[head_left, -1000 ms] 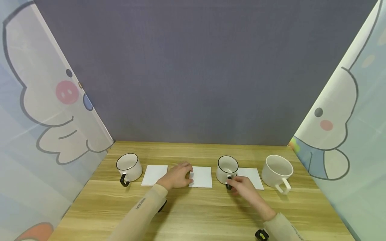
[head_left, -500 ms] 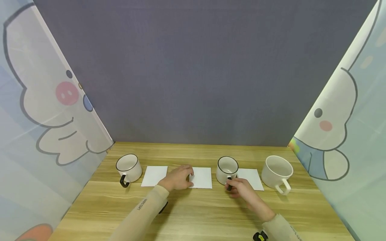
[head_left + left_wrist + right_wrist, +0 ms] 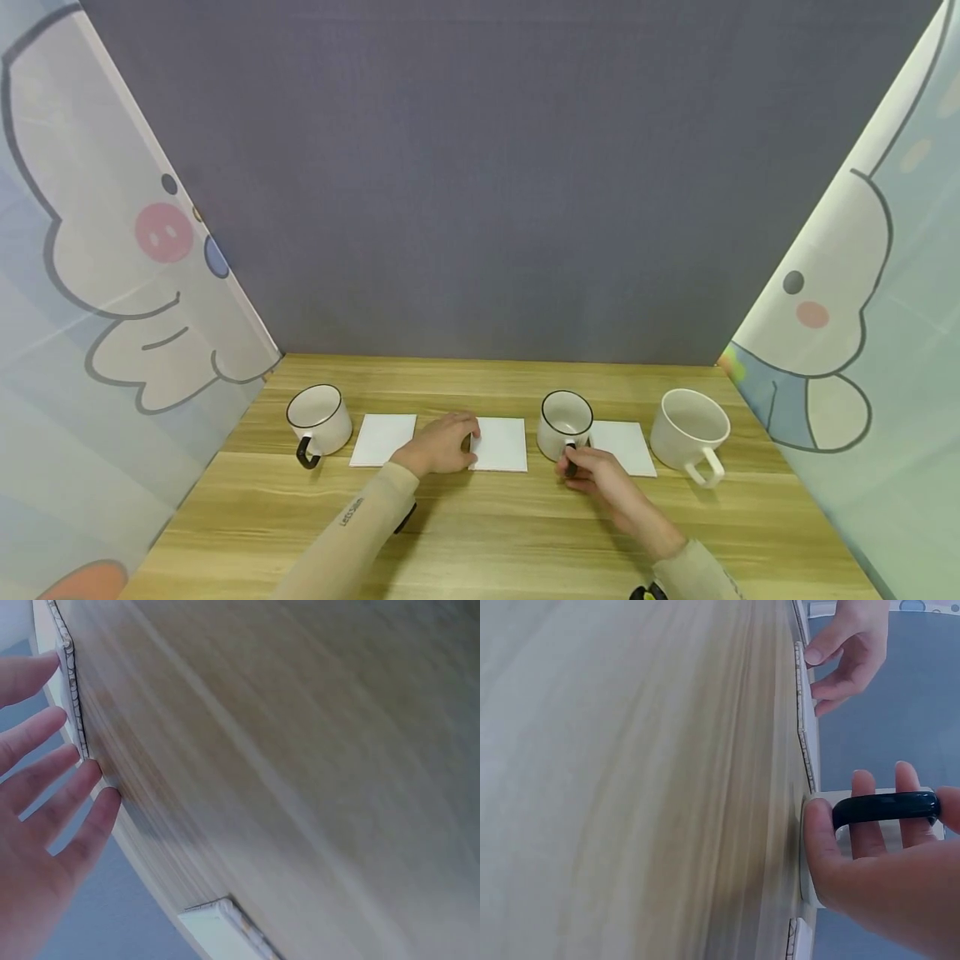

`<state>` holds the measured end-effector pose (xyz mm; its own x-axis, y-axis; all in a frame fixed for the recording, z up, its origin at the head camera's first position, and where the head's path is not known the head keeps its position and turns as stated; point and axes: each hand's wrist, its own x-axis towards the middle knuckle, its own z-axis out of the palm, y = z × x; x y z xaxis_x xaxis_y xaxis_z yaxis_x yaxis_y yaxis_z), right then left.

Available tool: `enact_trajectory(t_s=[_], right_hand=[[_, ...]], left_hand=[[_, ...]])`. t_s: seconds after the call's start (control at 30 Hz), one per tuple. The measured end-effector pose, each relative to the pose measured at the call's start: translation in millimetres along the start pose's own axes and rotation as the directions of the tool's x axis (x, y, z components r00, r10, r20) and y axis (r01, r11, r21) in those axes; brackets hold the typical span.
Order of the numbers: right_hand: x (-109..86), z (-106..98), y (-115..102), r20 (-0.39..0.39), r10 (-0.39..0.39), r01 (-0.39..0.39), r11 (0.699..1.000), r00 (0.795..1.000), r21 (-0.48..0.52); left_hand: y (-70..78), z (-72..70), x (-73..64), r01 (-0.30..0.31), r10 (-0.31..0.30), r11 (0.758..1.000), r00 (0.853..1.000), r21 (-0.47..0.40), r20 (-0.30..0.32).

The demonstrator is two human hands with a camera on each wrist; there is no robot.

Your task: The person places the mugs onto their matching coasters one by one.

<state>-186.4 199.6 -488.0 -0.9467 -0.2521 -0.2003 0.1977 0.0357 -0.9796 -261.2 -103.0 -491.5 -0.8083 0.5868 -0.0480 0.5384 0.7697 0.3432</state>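
Note:
My right hand (image 3: 600, 477) holds the black handle (image 3: 885, 806) of a white mug (image 3: 561, 437) with a dark rim. Two fingers pass through the handle's loop in the right wrist view. The mug stands upright between the middle and right white square boards. With fingers spread in the left wrist view, my left hand (image 3: 438, 444) is at the left edge of the middle square board (image 3: 500, 444). Fingertips (image 3: 90, 769) lie along the board's corrugated-looking edge, and the thumb is near its front corner.
Another dark-rimmed mug (image 3: 321, 421) stands at the left, handle toward me. Beside it lies the left square board (image 3: 382, 439). The right board (image 3: 624, 447) lies left of a larger plain white mug (image 3: 688, 433). A grey cloth (image 3: 480, 183) hangs behind the wooden table (image 3: 495, 542).
My right hand's fingers have settled slightly lower around the mug's handle. The mugs, boards and left hand look unmoved, apart from a slight shift of the camera.

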Motion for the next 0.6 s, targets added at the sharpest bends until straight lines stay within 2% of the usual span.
enact_trajectory(t_s=[0.23, 0.6], right_hand=[[0.4, 1.4, 4.7, -0.012, -0.025, 0.025, 0.998, 1.0, 0.05], [0.1, 9.6, 3.7, -0.11, -0.019, 0.034, 0.989, 0.994, 0.141]], left_hand=[[-2.4, 1.7, 1.3, 0.009, -0.009, 1.0, 1.0, -0.013, 0.002], [-2.5, -1.5, -1.0, 0.023, -0.022, 0.998, 1.0, -0.062, 0.014]])
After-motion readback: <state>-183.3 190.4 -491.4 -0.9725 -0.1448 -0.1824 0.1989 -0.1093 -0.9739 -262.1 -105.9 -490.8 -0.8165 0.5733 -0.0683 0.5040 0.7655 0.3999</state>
